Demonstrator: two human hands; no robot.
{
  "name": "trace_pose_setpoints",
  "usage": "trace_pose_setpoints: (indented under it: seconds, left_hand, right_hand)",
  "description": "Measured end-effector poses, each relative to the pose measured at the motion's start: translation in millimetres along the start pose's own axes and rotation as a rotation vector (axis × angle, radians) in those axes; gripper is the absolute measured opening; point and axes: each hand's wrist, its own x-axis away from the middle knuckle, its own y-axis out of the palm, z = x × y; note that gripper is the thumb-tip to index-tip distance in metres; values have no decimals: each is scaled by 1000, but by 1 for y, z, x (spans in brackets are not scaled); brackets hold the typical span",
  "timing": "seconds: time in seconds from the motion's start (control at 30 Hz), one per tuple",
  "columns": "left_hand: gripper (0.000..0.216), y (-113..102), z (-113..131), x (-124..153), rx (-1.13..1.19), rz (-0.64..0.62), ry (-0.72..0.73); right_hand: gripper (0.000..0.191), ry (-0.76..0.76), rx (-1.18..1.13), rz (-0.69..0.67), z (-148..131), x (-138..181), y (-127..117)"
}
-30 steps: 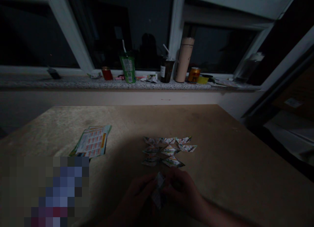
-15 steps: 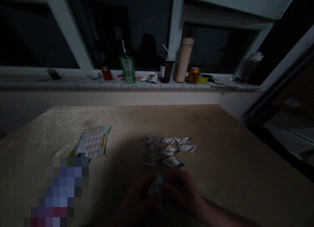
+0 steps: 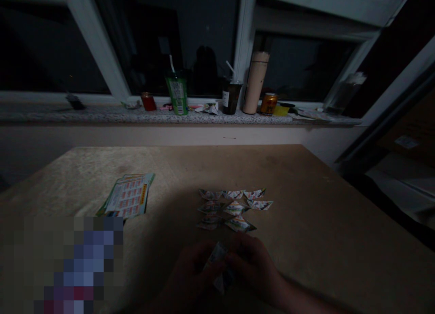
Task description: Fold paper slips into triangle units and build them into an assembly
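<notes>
In dim light, my left hand (image 3: pixel 190 277) and my right hand (image 3: pixel 253 266) meet low over the table, fingers pinched on one small printed paper piece (image 3: pixel 219 262) between them. Just beyond the hands lie several folded paper pieces (image 3: pixel 233 207) in rows on the brown table (image 3: pixel 306 191). A stack of printed flyers (image 3: pixel 127 198) lies to the left of them.
On the stone windowsill (image 3: pixel 102 117) stand a green cup with a straw (image 3: pixel 177 93), a dark cup (image 3: pixel 231 96), a tall beige flask (image 3: pixel 254 83), a red jar (image 3: pixel 148 101) and an orange can (image 3: pixel 268 103). A blurred patch covers the lower left.
The paper piece between my fingers has been turned and shifted slightly. Both hands stay in the same spot; nothing else has moved.
</notes>
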Motion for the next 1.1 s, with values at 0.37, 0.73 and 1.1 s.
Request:
trace_pose_setpoints:
  seconds: [0.37,0.73,1.1]
  left_hand:
    - [27,1,2,1,-13,3,-20]
    - [27,4,8,1,-72,61,-60]
    - [29,5,9,0,-83,51,-75]
  right_hand:
    - [47,67,-41,-12,-3,0,3]
    - [30,29,-46,34,-2,-1,5]
    - [25,67,-54,18,-3,-3,4]
